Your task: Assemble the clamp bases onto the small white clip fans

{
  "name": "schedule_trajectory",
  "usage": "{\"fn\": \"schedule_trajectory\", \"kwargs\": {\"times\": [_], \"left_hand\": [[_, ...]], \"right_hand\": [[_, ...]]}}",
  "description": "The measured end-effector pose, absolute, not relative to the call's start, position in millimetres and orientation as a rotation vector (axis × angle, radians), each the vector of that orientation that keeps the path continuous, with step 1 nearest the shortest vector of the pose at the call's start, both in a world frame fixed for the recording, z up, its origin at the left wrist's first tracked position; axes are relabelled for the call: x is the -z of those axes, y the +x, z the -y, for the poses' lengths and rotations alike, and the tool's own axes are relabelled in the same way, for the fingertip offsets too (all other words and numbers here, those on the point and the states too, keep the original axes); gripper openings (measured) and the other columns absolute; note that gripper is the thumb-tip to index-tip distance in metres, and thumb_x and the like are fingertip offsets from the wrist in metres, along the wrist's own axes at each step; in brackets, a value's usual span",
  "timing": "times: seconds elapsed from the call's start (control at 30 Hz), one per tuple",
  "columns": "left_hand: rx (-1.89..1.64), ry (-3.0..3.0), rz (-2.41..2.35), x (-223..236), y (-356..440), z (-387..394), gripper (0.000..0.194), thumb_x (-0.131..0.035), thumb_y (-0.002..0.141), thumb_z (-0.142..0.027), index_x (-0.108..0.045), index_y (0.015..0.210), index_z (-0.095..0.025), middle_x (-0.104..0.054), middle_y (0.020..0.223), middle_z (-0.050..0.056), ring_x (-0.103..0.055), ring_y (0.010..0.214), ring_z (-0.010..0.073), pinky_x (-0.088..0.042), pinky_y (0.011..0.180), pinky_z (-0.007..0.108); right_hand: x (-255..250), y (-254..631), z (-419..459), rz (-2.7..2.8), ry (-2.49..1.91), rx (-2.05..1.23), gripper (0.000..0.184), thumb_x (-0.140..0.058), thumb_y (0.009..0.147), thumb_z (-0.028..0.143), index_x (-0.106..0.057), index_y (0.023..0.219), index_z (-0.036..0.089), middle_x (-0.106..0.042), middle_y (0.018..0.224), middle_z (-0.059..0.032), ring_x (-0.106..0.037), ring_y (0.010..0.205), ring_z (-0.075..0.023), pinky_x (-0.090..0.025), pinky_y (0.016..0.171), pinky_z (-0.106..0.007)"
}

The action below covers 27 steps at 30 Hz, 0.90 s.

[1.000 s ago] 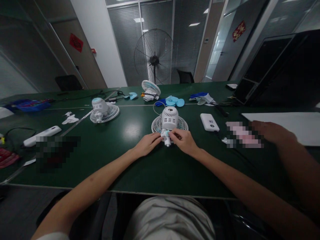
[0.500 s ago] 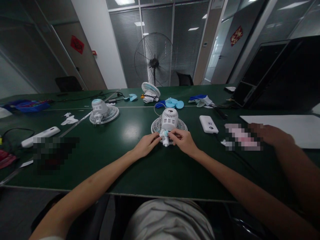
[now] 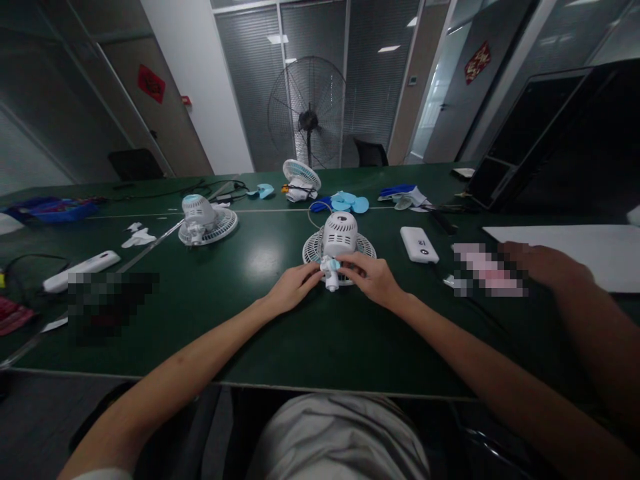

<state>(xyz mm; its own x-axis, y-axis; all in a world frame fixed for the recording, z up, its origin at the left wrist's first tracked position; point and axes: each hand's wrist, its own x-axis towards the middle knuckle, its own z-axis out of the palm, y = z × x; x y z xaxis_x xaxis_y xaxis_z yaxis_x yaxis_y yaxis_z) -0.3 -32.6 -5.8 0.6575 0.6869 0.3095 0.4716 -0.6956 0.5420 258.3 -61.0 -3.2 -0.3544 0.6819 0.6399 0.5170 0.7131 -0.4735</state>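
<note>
A small white fan lies face down on the green table in front of me, its round grille flat and its motor housing upward. On its near side is a white bracket with a light-blue knob. The fingertips of my left hand hold the bracket from the left. From the right, my right hand pinches the light-blue knob between thumb and fingers. Part of the grille is hidden behind my fingers.
Another face-down fan sits to the left, and a third fan farther back. Light-blue fan blades lie behind mine. A white power bank is at right, near another person's hand. A white power strip lies left.
My right fingers have shifted slightly at the knob and look straighter. My left hand keeps its place on the bracket. The fan stays where it was.
</note>
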Motion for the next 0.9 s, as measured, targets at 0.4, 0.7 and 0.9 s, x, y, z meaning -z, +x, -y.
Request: {"fn": "schedule_trajectory", "kwargs": {"times": [0.4,0.7,0.9], "left_hand": [[-0.717,2.468,-0.896,4.9,-0.2,34.2,0.031,-0.041,0.112,-0.04,-0.064,0.115,-0.02,-0.072,0.105,0.004,-0.068,0.091,0.0203,-0.05,0.082,0.03],[-0.694,2.484,-0.906,4.8,-1.0,33.8,0.033,-0.04,0.112,-0.042,-0.064,0.112,-0.02,-0.07,0.102,0.004,-0.066,0.087,0.0196,-0.049,0.079,0.03],[-0.679,2.489,-0.915,2.8,-0.3,34.6,0.035,-0.038,0.112,-0.042,-0.064,0.11,-0.019,-0.07,0.1,0.004,-0.066,0.088,0.0198,-0.049,0.079,0.03]], "right_hand": [[1.6,254.0,65.2,1.977,-0.973,-0.393,0.026,-0.064,0.1,0.036,-0.067,0.121,0.021,-0.074,0.092,-0.0033,-0.064,0.062,-0.0135,-0.055,0.057,-0.028],[1.7,258.3,60.9,2.043,-0.954,-0.265,0.026,-0.061,0.103,0.035,-0.069,0.125,0.024,-0.074,0.116,-0.0059,-0.07,0.082,-0.0177,-0.059,0.073,-0.034],[1.2,248.8,64.1,1.985,-1.054,-0.397,0.028,-0.057,0.105,0.04,-0.07,0.092,0.02,-0.071,0.08,-0.0011,-0.063,0.063,-0.014,-0.051,0.059,-0.028]]}}
